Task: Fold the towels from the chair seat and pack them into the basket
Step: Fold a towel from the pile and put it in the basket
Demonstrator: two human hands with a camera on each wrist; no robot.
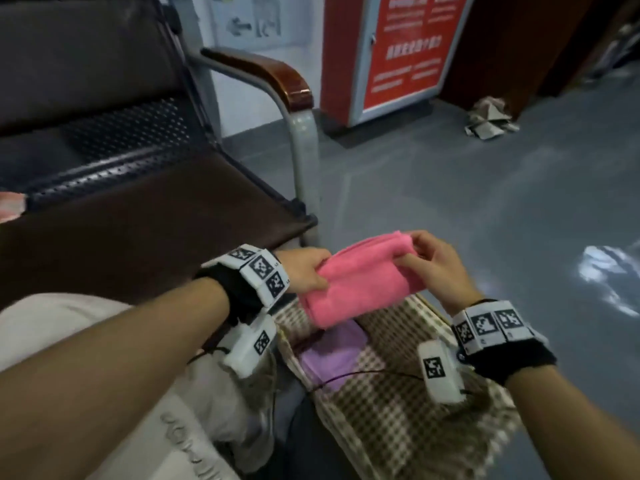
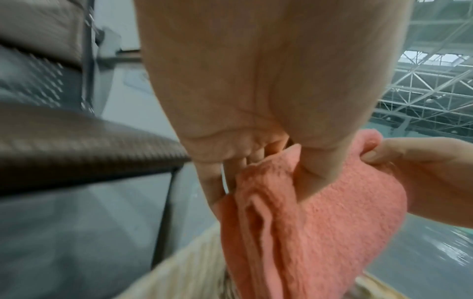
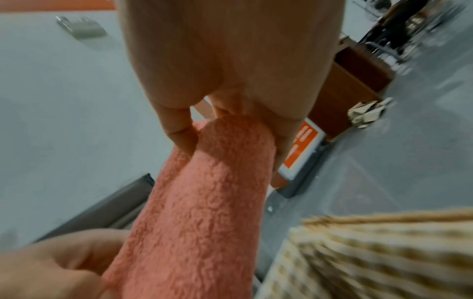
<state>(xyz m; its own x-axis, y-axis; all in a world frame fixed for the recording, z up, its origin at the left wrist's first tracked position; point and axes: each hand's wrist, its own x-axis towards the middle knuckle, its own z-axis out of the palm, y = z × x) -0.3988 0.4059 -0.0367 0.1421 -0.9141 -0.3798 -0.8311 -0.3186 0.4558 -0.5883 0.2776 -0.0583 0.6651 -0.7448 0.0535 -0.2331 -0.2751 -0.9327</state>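
You hold the folded pink towel [image 1: 360,275] in the air between both hands, directly over the open basket [image 1: 398,420], whose checked liner shows below. Your left hand [image 1: 304,271] pinches the near-left end, thumb on top and fingers curled under. Your right hand [image 1: 433,261] pinches the far-right end the same way. The towel's long axis runs from one hand to the other, slanting up and away to the right, with the lower edge hanging nearest the basket mouth. A purple towel [image 1: 332,351] already lies inside, straight beneath the pink one, so the move is likely a plain lowering. Neither hand is clearly nearer the basket. At the left edge of the chair seat [image 1: 138,216], a bit of pink-and-white cloth [image 1: 10,206] shows. The red sign [image 1: 405,46] behind carries white writing, too blurred to read.
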